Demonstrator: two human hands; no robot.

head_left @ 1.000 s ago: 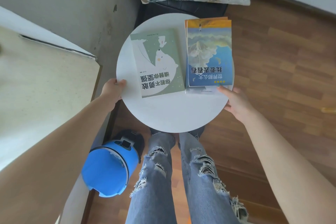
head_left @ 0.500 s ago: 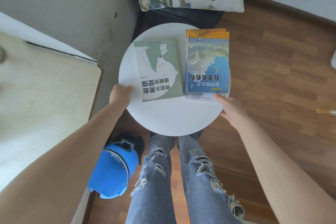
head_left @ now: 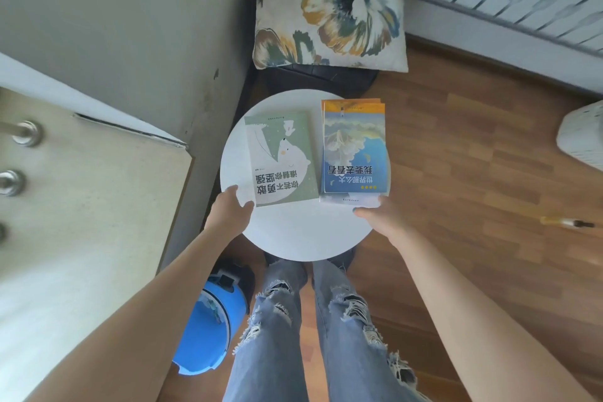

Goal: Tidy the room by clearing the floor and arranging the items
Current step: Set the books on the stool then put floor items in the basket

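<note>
Both arms reach forward. The left hand (head_left: 228,214) curls round the left rim of the round white table (head_left: 293,233), thumb on top; the right hand (head_left: 380,219) grips the right rim. A green book (head_left: 280,158) and a blue book (head_left: 354,150) lie side by side on it.

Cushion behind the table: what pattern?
The cushion has a large floral print, mustard and dark blue-green on cream; head view.

A round white tabletop (head_left: 293,232) carries books lying flat, covers up, side by side: a green bear-cover book (head_left: 280,160) left, a blue-and-orange book (head_left: 355,153) topping a small stack right
</note>
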